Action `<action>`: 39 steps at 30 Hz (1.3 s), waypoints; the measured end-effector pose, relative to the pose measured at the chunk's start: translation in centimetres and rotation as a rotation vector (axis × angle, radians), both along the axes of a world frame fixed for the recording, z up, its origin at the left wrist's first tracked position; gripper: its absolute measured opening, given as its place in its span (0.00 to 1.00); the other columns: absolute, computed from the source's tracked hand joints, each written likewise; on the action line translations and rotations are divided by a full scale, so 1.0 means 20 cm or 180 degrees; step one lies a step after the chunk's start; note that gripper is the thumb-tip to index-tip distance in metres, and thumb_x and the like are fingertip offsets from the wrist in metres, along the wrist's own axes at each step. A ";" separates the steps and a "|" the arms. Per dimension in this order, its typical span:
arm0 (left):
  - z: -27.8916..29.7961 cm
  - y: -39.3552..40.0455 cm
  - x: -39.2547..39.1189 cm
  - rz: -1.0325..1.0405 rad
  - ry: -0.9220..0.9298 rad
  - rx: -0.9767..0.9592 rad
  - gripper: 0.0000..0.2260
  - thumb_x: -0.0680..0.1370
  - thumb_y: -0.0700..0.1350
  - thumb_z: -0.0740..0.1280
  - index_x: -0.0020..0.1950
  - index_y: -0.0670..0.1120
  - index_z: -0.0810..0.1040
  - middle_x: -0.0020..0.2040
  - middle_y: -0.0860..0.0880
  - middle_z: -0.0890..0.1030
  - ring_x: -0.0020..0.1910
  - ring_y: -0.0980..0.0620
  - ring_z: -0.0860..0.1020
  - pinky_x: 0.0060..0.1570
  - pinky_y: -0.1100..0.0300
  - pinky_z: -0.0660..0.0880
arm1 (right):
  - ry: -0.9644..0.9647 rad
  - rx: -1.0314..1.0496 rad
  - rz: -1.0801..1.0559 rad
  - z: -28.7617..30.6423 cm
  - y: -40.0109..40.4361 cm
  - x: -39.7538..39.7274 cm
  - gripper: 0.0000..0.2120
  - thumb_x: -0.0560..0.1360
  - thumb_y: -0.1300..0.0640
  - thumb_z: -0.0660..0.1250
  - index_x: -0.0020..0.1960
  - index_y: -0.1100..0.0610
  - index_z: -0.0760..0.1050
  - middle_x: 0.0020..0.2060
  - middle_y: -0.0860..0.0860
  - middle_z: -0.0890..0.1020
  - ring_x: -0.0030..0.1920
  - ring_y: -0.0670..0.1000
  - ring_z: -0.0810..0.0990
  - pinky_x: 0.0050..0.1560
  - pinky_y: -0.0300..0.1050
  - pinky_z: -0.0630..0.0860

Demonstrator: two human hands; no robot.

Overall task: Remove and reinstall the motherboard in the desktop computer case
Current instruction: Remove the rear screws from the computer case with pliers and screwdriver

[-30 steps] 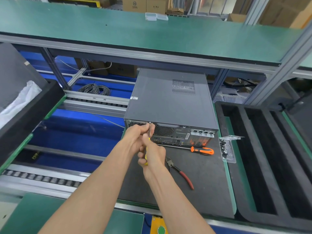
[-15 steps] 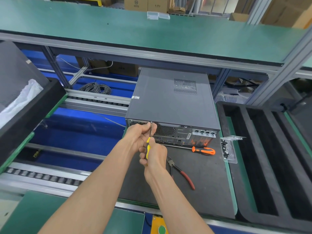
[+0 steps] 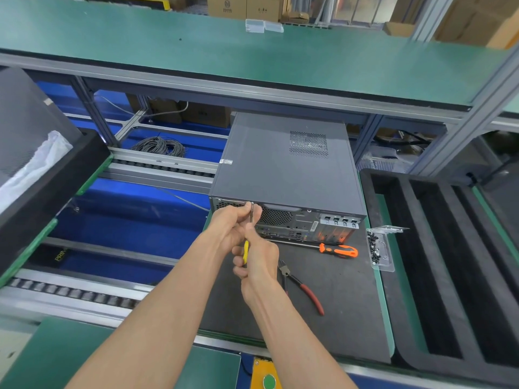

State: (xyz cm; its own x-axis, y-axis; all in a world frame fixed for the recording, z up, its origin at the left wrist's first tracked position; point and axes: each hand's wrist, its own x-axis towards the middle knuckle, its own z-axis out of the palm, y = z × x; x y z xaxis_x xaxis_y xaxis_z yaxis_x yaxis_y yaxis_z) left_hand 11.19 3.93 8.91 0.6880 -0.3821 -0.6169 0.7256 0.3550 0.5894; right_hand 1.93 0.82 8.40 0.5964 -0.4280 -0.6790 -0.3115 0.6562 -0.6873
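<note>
A grey desktop computer case (image 3: 283,167) lies flat on a dark mat (image 3: 345,299), its rear panel facing me and its cover closed, so the motherboard is hidden. My right hand (image 3: 259,259) grips the yellow handle of a screwdriver (image 3: 246,249). Its metal shaft points up at the top edge of the rear panel. My left hand (image 3: 230,224) pinches the shaft just below the tip, against the case.
An orange-handled screwdriver (image 3: 337,250) lies in front of the case. Red-handled pliers (image 3: 304,289) lie right of my right wrist. A clear box of black screws (image 3: 377,247) sits at the mat's right edge. Black foam trays (image 3: 438,248) stand to the right, another tray (image 3: 56,175) to the left.
Both hands stay at the same spot on the rear panel. The right hand has shifted slightly on the yellow handle; the view has drifted a little.
</note>
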 end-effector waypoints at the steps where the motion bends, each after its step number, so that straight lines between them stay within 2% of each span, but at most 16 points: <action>1: 0.00 0.00 0.00 0.0038 0.0004 -0.0023 0.04 0.80 0.33 0.66 0.53 0.33 0.77 0.40 0.39 0.84 0.36 0.48 0.85 0.34 0.60 0.81 | 0.0023 0.0060 -0.0035 0.00 -0.01 0.00 0.17 0.80 0.46 0.65 0.47 0.61 0.77 0.27 0.56 0.78 0.22 0.49 0.69 0.20 0.36 0.60; 4: 0.00 0.00 0.00 0.0126 0.0058 -0.0061 0.05 0.79 0.32 0.66 0.54 0.32 0.78 0.41 0.38 0.85 0.38 0.47 0.85 0.35 0.60 0.81 | 0.0115 -0.0027 -0.0067 -0.01 -0.02 0.00 0.15 0.82 0.51 0.61 0.46 0.62 0.76 0.27 0.56 0.78 0.22 0.49 0.69 0.20 0.36 0.61; 9: 0.01 0.00 -0.01 0.0028 0.0065 -0.0021 0.06 0.80 0.34 0.66 0.56 0.33 0.78 0.42 0.40 0.85 0.39 0.48 0.85 0.37 0.59 0.82 | 0.0037 -0.0095 0.0059 0.00 -0.01 -0.02 0.14 0.77 0.50 0.71 0.46 0.62 0.77 0.26 0.53 0.76 0.22 0.47 0.69 0.20 0.36 0.60; 11: 0.02 -0.01 -0.01 0.0050 0.0068 -0.0038 0.05 0.80 0.34 0.66 0.54 0.33 0.78 0.41 0.39 0.84 0.37 0.49 0.85 0.36 0.60 0.82 | 0.0017 0.0091 0.0039 0.01 -0.02 -0.01 0.17 0.79 0.45 0.66 0.47 0.61 0.77 0.26 0.55 0.77 0.22 0.48 0.69 0.20 0.37 0.59; 13: 0.02 -0.01 -0.01 0.0053 0.0060 0.0011 0.04 0.80 0.34 0.66 0.52 0.34 0.78 0.42 0.40 0.84 0.37 0.49 0.85 0.34 0.60 0.81 | 0.0024 0.0056 0.0022 0.00 -0.02 -0.01 0.16 0.82 0.49 0.61 0.44 0.60 0.75 0.26 0.55 0.78 0.21 0.48 0.68 0.20 0.36 0.59; 16: 0.02 -0.01 -0.01 0.0009 0.0028 0.0042 0.05 0.80 0.35 0.66 0.54 0.34 0.78 0.43 0.40 0.84 0.37 0.49 0.85 0.38 0.60 0.81 | -0.0017 -0.0159 0.0050 0.00 -0.02 -0.01 0.12 0.78 0.54 0.68 0.42 0.60 0.73 0.26 0.53 0.77 0.22 0.48 0.68 0.20 0.36 0.60; 18: 0.02 -0.01 -0.01 -0.0003 0.0074 0.0037 0.05 0.81 0.35 0.66 0.54 0.34 0.78 0.43 0.40 0.84 0.39 0.49 0.85 0.44 0.58 0.81 | -0.0081 -0.0143 0.0105 0.00 -0.01 -0.02 0.12 0.77 0.51 0.72 0.43 0.59 0.74 0.27 0.53 0.76 0.22 0.47 0.68 0.20 0.36 0.60; 20: 0.02 -0.01 -0.01 0.0072 0.0079 0.0020 0.04 0.80 0.34 0.66 0.53 0.34 0.78 0.42 0.40 0.84 0.38 0.48 0.85 0.40 0.58 0.82 | -0.0039 -0.0001 0.0039 0.01 -0.01 -0.01 0.17 0.78 0.45 0.68 0.44 0.59 0.76 0.25 0.54 0.76 0.22 0.48 0.68 0.20 0.36 0.59; 23: 0.02 -0.01 -0.01 0.0112 0.0085 0.0057 0.04 0.80 0.34 0.66 0.52 0.34 0.78 0.41 0.40 0.84 0.37 0.49 0.85 0.37 0.59 0.83 | 0.0082 -0.0044 -0.0063 0.00 -0.01 0.00 0.18 0.83 0.48 0.59 0.51 0.64 0.75 0.25 0.55 0.78 0.21 0.48 0.68 0.20 0.36 0.60; 26: 0.01 -0.01 -0.01 -0.0020 0.0045 0.0116 0.04 0.80 0.36 0.67 0.52 0.35 0.79 0.40 0.42 0.85 0.37 0.51 0.85 0.38 0.61 0.82 | 0.0034 -0.0171 -0.0084 0.00 0.01 0.01 0.14 0.80 0.50 0.66 0.46 0.62 0.74 0.24 0.52 0.76 0.21 0.47 0.68 0.20 0.36 0.60; 28: 0.01 0.00 0.00 -0.0081 0.0083 0.0120 0.05 0.80 0.37 0.67 0.53 0.35 0.79 0.41 0.42 0.86 0.38 0.51 0.85 0.43 0.61 0.83 | -0.0026 -0.0147 -0.0039 0.00 0.03 0.01 0.15 0.78 0.49 0.70 0.43 0.61 0.74 0.25 0.51 0.74 0.21 0.47 0.66 0.21 0.36 0.59; 29: 0.01 0.00 0.00 -0.0074 0.0109 0.0080 0.05 0.80 0.36 0.67 0.53 0.35 0.79 0.42 0.42 0.86 0.39 0.50 0.86 0.45 0.59 0.83 | -0.0007 -0.0110 -0.0053 0.00 0.03 0.02 0.16 0.78 0.47 0.70 0.43 0.60 0.74 0.25 0.52 0.74 0.20 0.47 0.65 0.21 0.36 0.59; 31: 0.01 0.00 0.01 -0.0015 0.0129 -0.0008 0.04 0.80 0.34 0.66 0.53 0.34 0.79 0.42 0.40 0.86 0.41 0.48 0.86 0.41 0.57 0.84 | 0.0122 -0.0028 -0.0169 0.01 0.04 0.03 0.18 0.80 0.45 0.64 0.42 0.59 0.73 0.26 0.54 0.74 0.20 0.47 0.66 0.21 0.36 0.59; 34: 0.00 0.02 0.02 0.0015 0.0197 -0.0089 0.06 0.80 0.33 0.65 0.55 0.32 0.78 0.46 0.37 0.85 0.44 0.45 0.86 0.37 0.57 0.83 | 0.0241 -0.0294 -0.0342 -0.01 0.05 0.03 0.16 0.82 0.50 0.58 0.40 0.58 0.72 0.28 0.54 0.76 0.20 0.48 0.68 0.21 0.38 0.62; 37: 0.01 0.02 0.03 -0.0043 0.0174 -0.0098 0.06 0.80 0.33 0.65 0.55 0.32 0.77 0.45 0.37 0.85 0.43 0.45 0.86 0.39 0.55 0.83 | 0.0198 -0.0468 -0.0347 -0.03 0.07 0.03 0.17 0.82 0.49 0.62 0.39 0.59 0.73 0.29 0.53 0.77 0.20 0.47 0.68 0.21 0.38 0.64; 39: 0.00 0.02 0.03 -0.0089 0.0157 -0.0062 0.05 0.80 0.33 0.65 0.54 0.32 0.78 0.45 0.38 0.85 0.42 0.45 0.86 0.44 0.53 0.84 | 0.0118 -0.0433 -0.0272 -0.03 0.08 0.03 0.15 0.79 0.48 0.67 0.42 0.60 0.73 0.31 0.53 0.76 0.20 0.46 0.67 0.21 0.37 0.63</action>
